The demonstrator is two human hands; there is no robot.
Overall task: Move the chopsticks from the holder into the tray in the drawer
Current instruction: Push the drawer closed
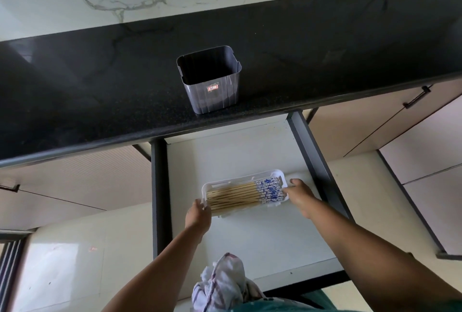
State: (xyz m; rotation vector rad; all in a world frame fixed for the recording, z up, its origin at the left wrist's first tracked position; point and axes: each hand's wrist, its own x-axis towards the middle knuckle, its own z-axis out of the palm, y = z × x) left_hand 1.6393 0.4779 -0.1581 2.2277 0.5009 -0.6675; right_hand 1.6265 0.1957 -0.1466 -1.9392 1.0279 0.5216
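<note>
While both hands steadied the tray (277, 174), the chopsticks (246, 195) already lay flat inside it in the open drawer (250, 151).

The left hand (198, 215) pinched the tray's near-left end, and the right hand (298, 193) pressed fingertips against its far-right end, so the bundle sat between the two grips. Beyond them on the counter (100, 81), the holder (210, 79) stood upright and looked empty. To settle it well, both ends probably needed equal, gentle pressure, keeping the tray level and square to the drawer walls so no stick rolled over the rim.
</note>
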